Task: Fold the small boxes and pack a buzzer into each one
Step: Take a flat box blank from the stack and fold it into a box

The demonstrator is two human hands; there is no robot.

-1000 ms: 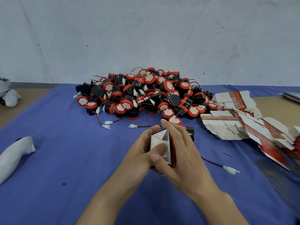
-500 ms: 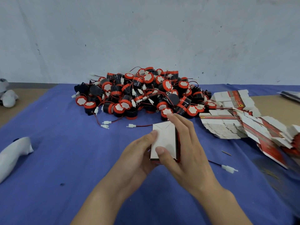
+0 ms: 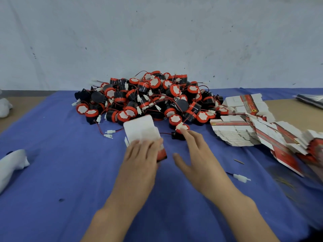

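My left hand point(image 3: 142, 153) grips a small white and red box point(image 3: 142, 131) at its near end, with its white flap raised toward the pile. My right hand point(image 3: 195, 151) is off the box, fingers straight and spread, its fingertips touching a single black buzzer with a red cap point(image 3: 180, 131) on the blue cloth point(image 3: 70, 172). A large pile of black and red buzzers point(image 3: 148, 100) with thin red wires lies behind both hands.
Stacks of flat unfolded boxes point(image 3: 244, 128) spread along the right side. A loose white connector on a wire point(image 3: 242, 178) lies to the right of my right arm. White cloth-like objects point(image 3: 12, 161) sit at the left edge. A grey wall rises behind the table.
My right hand has let go of the box and moved right and forward to the single buzzer. My left hand now holds the box alone, shifted left.
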